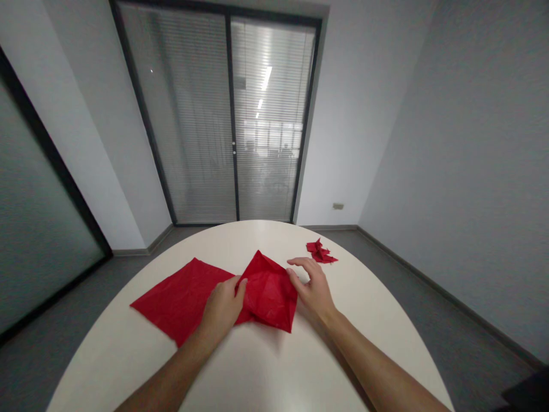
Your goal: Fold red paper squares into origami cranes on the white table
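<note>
Perhaps the angular red paper (pixel 266 292) the left hand (pixel 223 303) pinches could tear if the half-open, empty-looking right hand (pixel 316 290) tugs.

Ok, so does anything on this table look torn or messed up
Yes, mildly: a small crumpled red clump lies on the table beyond the right hand, its edges ragged, unlike the larger, flatter red sheet at left.

1. Piece (pixel 268 294): red, creased, its surface uneven, between left hand (pixel 223 303), which pinches its left edge, and right hand (pixel 316 290), thumb at its right edge.
2. Sheet (pixel 174 297): red, wrinkled, spread nearly flat, left of and partly beneath left hand.
</note>
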{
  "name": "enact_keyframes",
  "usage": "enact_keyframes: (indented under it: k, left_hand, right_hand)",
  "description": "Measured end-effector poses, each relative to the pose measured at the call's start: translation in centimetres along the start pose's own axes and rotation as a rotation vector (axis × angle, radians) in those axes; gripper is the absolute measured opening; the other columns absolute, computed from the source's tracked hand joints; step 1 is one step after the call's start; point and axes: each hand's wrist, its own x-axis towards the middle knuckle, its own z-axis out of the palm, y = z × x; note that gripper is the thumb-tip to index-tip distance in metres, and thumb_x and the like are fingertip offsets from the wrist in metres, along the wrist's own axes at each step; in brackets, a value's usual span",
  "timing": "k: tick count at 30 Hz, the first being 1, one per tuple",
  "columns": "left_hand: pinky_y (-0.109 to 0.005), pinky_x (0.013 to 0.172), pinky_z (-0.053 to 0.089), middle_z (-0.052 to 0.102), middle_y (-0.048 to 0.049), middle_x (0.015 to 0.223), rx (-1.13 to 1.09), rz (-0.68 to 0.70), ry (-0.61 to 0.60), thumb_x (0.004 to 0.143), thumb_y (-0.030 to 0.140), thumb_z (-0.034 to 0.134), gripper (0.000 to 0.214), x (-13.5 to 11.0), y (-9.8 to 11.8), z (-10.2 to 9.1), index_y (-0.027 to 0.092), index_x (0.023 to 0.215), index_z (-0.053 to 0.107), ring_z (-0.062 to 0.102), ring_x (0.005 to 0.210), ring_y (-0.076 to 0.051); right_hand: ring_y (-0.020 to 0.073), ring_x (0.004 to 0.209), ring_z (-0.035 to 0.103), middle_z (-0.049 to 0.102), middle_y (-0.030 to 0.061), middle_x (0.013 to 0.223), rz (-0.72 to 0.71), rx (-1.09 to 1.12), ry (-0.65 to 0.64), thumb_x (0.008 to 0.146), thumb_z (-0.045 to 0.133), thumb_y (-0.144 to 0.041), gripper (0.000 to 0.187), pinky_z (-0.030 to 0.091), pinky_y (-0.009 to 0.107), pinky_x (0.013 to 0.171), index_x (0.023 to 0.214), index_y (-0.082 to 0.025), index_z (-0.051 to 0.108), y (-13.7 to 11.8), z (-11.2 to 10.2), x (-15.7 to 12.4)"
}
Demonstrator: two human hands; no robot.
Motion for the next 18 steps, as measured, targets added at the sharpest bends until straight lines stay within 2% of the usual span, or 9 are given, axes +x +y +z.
enact_keyframes:
  k: [3, 5, 7, 8, 10, 12, 15, 18]
  left_hand:
    - [-0.03, 0.07, 0.043, 0.075, -0.0141, 0.084, 0.111, -0.023, -0.008, 0.099, 0.032, 0.043, 0.034, 0.5, -0.3, -0.8, 0.016, 0.081, 0.068, 0.067, 0.074, -0.023]
    - [-0.03, 0.069, 0.041, 0.074, -0.0141, 0.083, 0.146, -0.02, 0.019, 0.1, 0.032, 0.041, 0.035, 0.7, -0.6, -1.2, 0.016, 0.082, 0.066, 0.066, 0.073, -0.023]
    - [-0.03, 0.067, 0.04, 0.074, -0.0135, 0.081, 0.16, -0.012, 0.05, 0.1, 0.034, 0.041, 0.035, 0.8, -0.9, -1.5, 0.016, 0.081, 0.066, 0.065, 0.07, -0.023]
    - [-0.03, 0.066, 0.04, 0.073, -0.0133, 0.08, 0.157, -0.008, 0.062, 0.099, 0.035, 0.041, 0.036, 0.9, -1.0, -1.6, 0.016, 0.08, 0.065, 0.065, 0.069, -0.023]
    - [-0.03, 0.066, 0.04, 0.073, -0.0132, 0.078, 0.127, -0.006, 0.084, 0.099, 0.036, 0.042, 0.037, 1.1, -1.4, -1.9, 0.016, 0.078, 0.065, 0.065, 0.069, -0.023]
    - [-0.031, 0.065, 0.04, 0.073, -0.0132, 0.077, 0.076, -0.018, 0.102, 0.097, 0.038, 0.044, 0.037, 1.4, -1.7, -2.3, 0.017, 0.076, 0.065, 0.066, 0.069, -0.024]
    - [-0.031, 0.062, 0.041, 0.074, -0.0124, 0.074, 0.0, -0.064, 0.117, 0.093, 0.04, 0.048, 0.036, 2.0, -2.1, -2.9, 0.017, 0.072, 0.066, 0.067, 0.067, -0.026]
    - [-0.031, 0.061, 0.043, 0.075, -0.0105, 0.072, -0.088, -0.12, 0.116, 0.089, 0.04, 0.054, 0.033, 2.5, -2.3, -3.6, 0.017, 0.069, 0.067, 0.068, 0.067, -0.027]
  right_hand:
    - [0.0248, 0.102, 0.065, 0.074, 0.0059, 0.103, -0.231, -0.058, -0.229, 0.092, 0.062, -0.036, 0.015, 0.036, 0.05, 0.107, 0.097, -0.025, 0.071, -3.0, 0.0, -0.9]
    - [0.0263, 0.106, 0.065, 0.074, 0.0061, 0.109, -0.303, -0.098, -0.384, 0.082, 0.074, -0.046, 0.034, 0.032, 0.051, 0.111, 0.109, -0.025, 0.068, -4.8, 0.6, -1.9]
    - [0.0282, 0.114, 0.063, 0.073, 0.0077, 0.119, -0.325, -0.174, -0.469, 0.079, 0.078, -0.047, 0.052, 0.03, 0.052, 0.114, 0.124, -0.025, 0.064, -5.8, 1.3, -2.9]
    - [0.0272, 0.113, 0.063, 0.073, 0.0073, 0.12, -0.321, -0.21, -0.475, 0.083, 0.076, -0.041, 0.049, 0.031, 0.05, 0.113, 0.127, -0.026, 0.063, -5.9, 1.7, -3.3]
    - [0.0217, 0.101, 0.068, 0.076, 0.0038, 0.11, -0.347, -0.226, -0.446, 0.091, 0.067, -0.025, 0.031, 0.036, 0.046, 0.109, 0.121, -0.028, 0.066, -5.5, 2.2, -3.6]
    - [0.018, 0.097, 0.07, 0.078, 0.0009, 0.106, -0.412, -0.191, -0.401, 0.094, 0.06, -0.016, 0.028, 0.04, 0.041, 0.104, 0.117, -0.03, 0.067, -4.7, 2.3, -3.3]
    - [0.0164, 0.091, 0.071, 0.078, 0.0004, 0.101, -0.479, -0.131, -0.325, 0.094, 0.056, -0.012, 0.027, 0.041, 0.04, 0.103, 0.113, -0.028, 0.068, -3.6, 1.9, -2.6]
    - [0.0165, 0.088, 0.07, 0.078, 0.0018, 0.1, -0.533, -0.097, -0.272, 0.096, 0.056, -0.013, 0.027, 0.044, 0.041, 0.102, 0.117, -0.026, 0.066, -3.1, 1.5, -2.0]
